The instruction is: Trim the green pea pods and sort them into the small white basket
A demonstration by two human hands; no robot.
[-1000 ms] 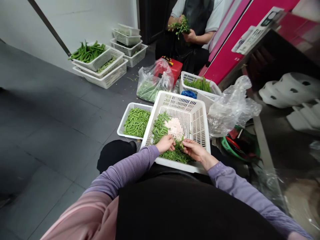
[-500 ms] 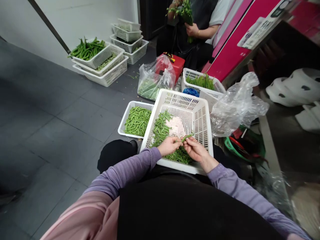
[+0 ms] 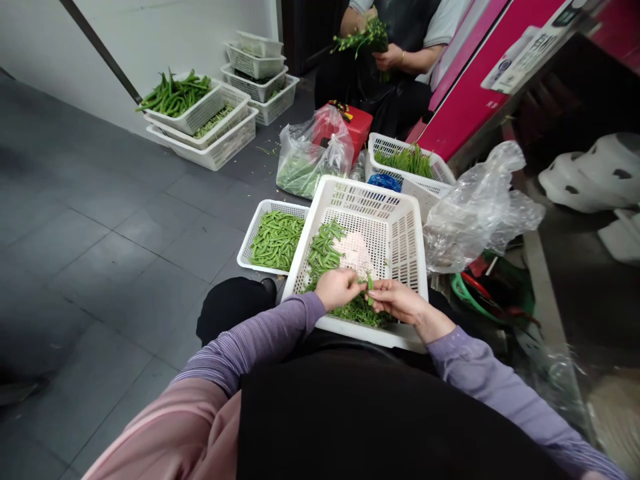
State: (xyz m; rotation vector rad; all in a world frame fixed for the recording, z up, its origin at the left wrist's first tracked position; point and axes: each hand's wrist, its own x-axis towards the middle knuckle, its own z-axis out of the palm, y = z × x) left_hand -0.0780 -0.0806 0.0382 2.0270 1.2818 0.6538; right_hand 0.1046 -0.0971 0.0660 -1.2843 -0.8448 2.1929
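Pod: green pod (image 3: 370,288), near upright, over the large basket (image 3: 373,335) at about six o'clock of its middle.
Right hand: thumb and fingers of the right hand (image 3: 400,299) pinched closed on the pod, apparently to steady it.
Left hand: left hand (image 3: 337,289) curled beside the pod's upper end; fingertips masked, so whether they grip anything cannot be told.
Large basket: close against the person, presumably to catch whatever drops.
Basket contents: loose pods (image 3: 324,250) at ten o'clock, green scraps (image 3: 363,312) at six, seemingly kept apart; pale patch (image 3: 354,250) between, material unclear.
Tray: pod-filled tray (image 3: 263,268) at nine o'clock, probably sited for easy reach; right edge hidden.
Co-worker: seated at twelve o'clock holding greens (image 3: 370,39); head cut off.
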